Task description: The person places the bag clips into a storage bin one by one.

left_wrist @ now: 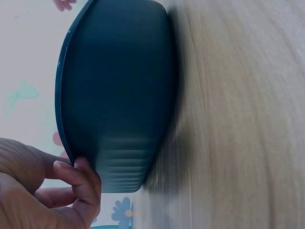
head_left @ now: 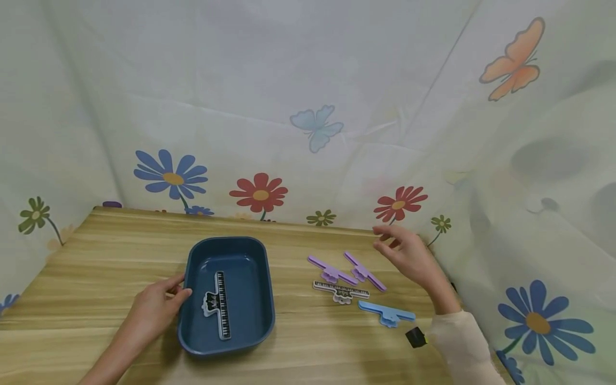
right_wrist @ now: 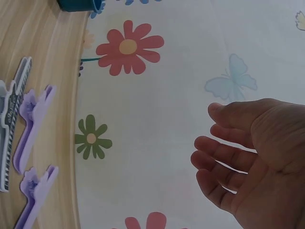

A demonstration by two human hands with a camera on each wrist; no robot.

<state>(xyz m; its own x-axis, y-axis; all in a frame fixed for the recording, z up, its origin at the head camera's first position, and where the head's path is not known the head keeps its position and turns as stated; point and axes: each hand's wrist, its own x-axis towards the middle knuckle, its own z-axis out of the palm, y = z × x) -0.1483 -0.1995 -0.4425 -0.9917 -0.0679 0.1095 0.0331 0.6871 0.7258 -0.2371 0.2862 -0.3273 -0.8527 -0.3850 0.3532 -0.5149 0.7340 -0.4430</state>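
My left hand [head_left: 156, 306] grips the left rim of a dark blue plastic basin [head_left: 270, 299], thumb over the edge and fingers against the outer wall. Inside the basin lies a piano-keyboard-patterned clip [head_left: 223, 310]. Raised above the right end of the table, my right hand [head_left: 408, 255] holds nothing, its fingers loosely bent. Nearest to it is a purple clip [head_left: 364, 271] on the table. Beside that lie another purple clip [head_left: 333, 271], a second keyboard-patterned clip [head_left: 340, 290] and a light blue clip [head_left: 387, 310].
The wooden table [head_left: 308, 347] meets a flowered, butterfly-printed curtain [head_left: 240, 123] at its back and sides. A small black object [head_left: 415, 337] shows by the right sleeve [head_left: 464, 342]. Something purple [head_left: 112, 204] peeks out at the back left corner.
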